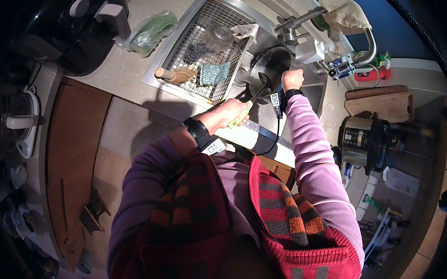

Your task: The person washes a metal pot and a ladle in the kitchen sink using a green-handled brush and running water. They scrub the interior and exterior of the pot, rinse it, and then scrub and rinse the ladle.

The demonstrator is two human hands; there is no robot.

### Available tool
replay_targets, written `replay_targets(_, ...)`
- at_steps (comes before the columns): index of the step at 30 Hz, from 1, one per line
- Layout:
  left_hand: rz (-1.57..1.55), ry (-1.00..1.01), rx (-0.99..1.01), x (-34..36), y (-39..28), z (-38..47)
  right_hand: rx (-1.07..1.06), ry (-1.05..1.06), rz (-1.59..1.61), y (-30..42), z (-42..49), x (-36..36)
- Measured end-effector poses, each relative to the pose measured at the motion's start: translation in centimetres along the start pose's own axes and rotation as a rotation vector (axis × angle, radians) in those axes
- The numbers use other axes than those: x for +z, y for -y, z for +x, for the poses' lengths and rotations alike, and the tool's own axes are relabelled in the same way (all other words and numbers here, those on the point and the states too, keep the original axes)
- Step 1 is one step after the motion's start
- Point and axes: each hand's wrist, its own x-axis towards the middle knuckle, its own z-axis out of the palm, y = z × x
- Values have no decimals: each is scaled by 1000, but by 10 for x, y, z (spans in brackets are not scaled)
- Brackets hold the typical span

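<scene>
My left hand (228, 115) is closed around the light green handle of a black-headed ladle (263, 81), whose head lies over the near rim of a metal pot (273, 64). The pot stands in the stainless steel sink (313, 92). At the pot's right side my right hand (293, 79) is closed with its fingers curled; what it grips, perhaps the pot's rim or handle, is hidden. A wire basket (220, 90) left of the pot holds a green scouring cloth (215, 73), a straw brush (175, 74) and a rounded ribbed item (218, 37).
A faucet (290, 29) rises behind the pot, near a white bottle (309, 51). Bagged green vegetables (151, 31) and a black appliance (62, 28) are at left. Wooden boards (380, 104) and an electric cooker (361, 141) stand at right.
</scene>
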Motion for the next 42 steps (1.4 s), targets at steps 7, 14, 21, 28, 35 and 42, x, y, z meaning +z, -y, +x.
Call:
replay_targets(7,-22,14,39,-4,2,-9,-19,-50,-97,9,-6,8)
replay_targets(14,-20,-2,67,-7,3,-17,-81,-75,-128,25,-32,5)
replay_targets(21,-18,-25,84,-7,11,-17,-277,-69,-91,33,-56,9)
replay_targets(28,-22,-10,80,-1,18,-12,-476,-63,-151,28,-66,16)
replay_targets(35,39,3,57,7,16,-6,-479,-39,-141,11,-55,7)
replay_targets(42,20,37,15,19,11,-2,-262,8,37,-69,-5,-15)
